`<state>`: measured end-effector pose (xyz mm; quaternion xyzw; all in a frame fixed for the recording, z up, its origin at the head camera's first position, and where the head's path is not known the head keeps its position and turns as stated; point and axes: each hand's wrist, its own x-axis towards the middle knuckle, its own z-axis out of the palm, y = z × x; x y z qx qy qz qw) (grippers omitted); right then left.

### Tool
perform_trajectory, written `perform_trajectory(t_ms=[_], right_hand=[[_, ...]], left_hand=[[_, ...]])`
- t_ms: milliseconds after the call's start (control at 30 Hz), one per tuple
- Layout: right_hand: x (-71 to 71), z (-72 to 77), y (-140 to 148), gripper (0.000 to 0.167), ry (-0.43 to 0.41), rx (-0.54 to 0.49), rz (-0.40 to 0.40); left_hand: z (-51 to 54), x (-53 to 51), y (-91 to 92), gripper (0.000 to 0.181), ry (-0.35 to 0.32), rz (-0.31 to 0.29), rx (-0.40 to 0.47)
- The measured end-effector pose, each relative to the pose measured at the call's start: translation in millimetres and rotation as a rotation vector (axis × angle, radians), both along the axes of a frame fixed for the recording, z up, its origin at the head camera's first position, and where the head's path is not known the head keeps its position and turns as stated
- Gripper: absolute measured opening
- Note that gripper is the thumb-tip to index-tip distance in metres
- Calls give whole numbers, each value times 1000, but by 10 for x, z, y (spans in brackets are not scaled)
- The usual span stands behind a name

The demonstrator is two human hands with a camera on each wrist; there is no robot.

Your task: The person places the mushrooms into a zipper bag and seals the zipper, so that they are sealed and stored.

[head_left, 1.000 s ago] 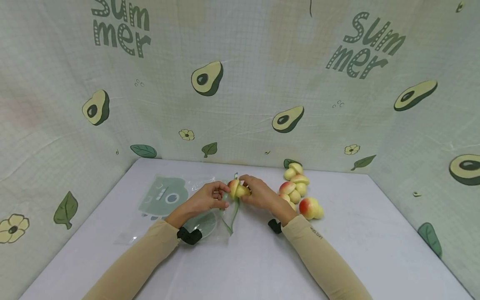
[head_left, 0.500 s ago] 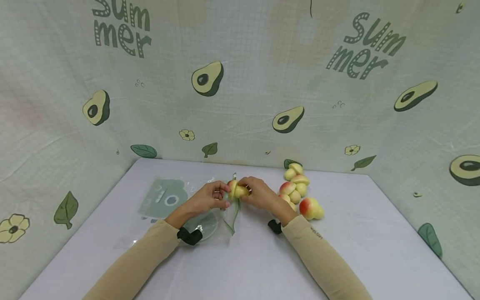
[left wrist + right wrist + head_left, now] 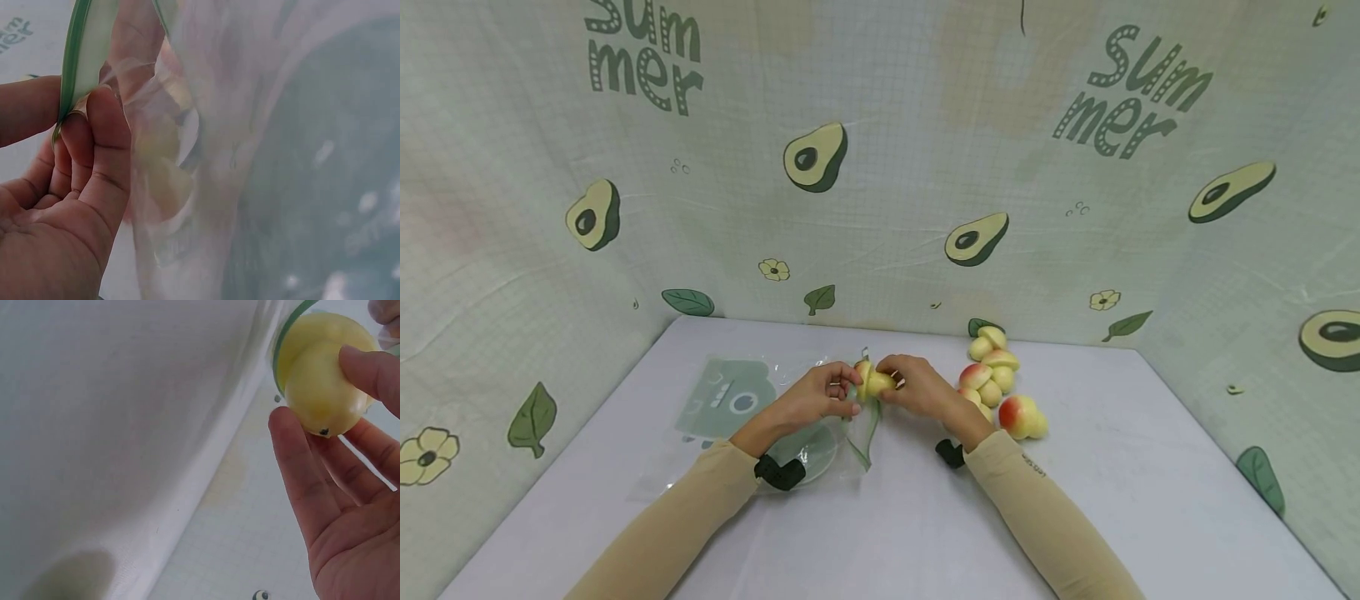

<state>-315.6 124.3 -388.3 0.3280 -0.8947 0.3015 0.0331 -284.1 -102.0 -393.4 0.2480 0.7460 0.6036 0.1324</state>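
My left hand pinches the edge of a clear plastic zip bag that has a pale green creature printed on it. In the left wrist view the bag's green zip strip runs between finger and thumb. My right hand grips a yellow toy mushroom with a reddish cap, its rounded stem towards the palm. The right wrist view shows the mushroom held between thumb and fingers, its cap inside the green-edged bag mouth. Blurred yellow shapes show through the bag in the left wrist view.
Several more yellow and red toy mushrooms lie in a loose group right of my right hand, one nearest the front. Patterned cloth walls the white table at the back and sides. Black straps circle both wrists.
My right hand has eased slightly left, carrying the mushroom further into the bag mouth. Less of the red cap shows now. My left hand stays almost still on the bag's edge.
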Motion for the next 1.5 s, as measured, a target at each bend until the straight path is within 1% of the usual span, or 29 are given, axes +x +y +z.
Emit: perform_trajectory(t_ms=[200,367,533,767,1000,1333,1500], right_hand=[[5,4,2,29,-19,36,8],[8,-5,-15,30,-1,54,26],[18,-29,-34,29,-7,30,17],[19,-57,-57,30,-31,3,51],[28,-41,-55,30,-62,-13,62],[43,-33,-52,29,-82,-60,75],[43,-31,-55,28,-82,-75,93]], left_hand=[[13,14,3,39,-16,-4,-5],[35,40,13,40,-13,-15,0],[32,38,18,41,-19,-21,3],[30,37,19,41,-21,-34,-3],[32,38,10,40,-21,-45,10],[35,31,13,42,-30,-63,38],[36,34,7,42,-21,-72,42]])
